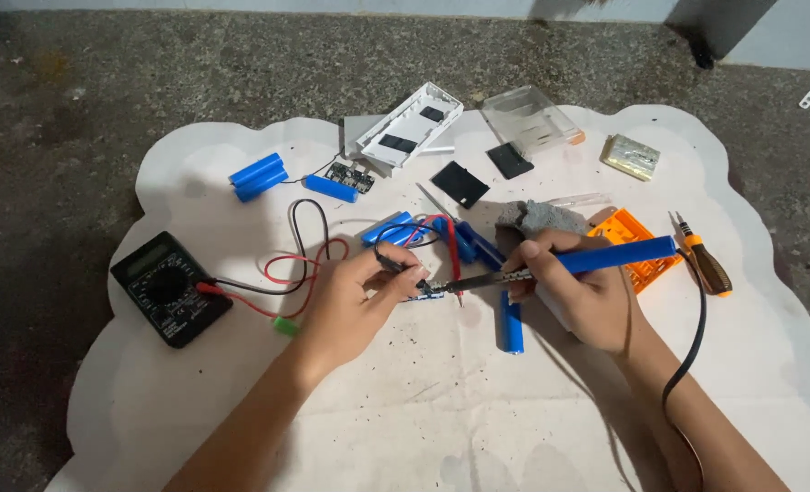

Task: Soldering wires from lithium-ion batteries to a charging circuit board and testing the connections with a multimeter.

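**Here: iron tip on a small board, mid-sheet**

Small circuit board [428, 293] lies on the white sheet [441, 410], between both hands. Left hand [355, 301] pinches a black wire [388, 262] just above it, fingers closed. Right hand [573, 292] grips the blue-handled soldering iron [596, 260], tip touching the board. Blue battery cell [511, 323] lies just beside the right hand. Black multimeter [170, 287] sits well left, red and black leads trailing. Open white casing [409, 125] at the far edge; screwdriver [704, 257] to the right.
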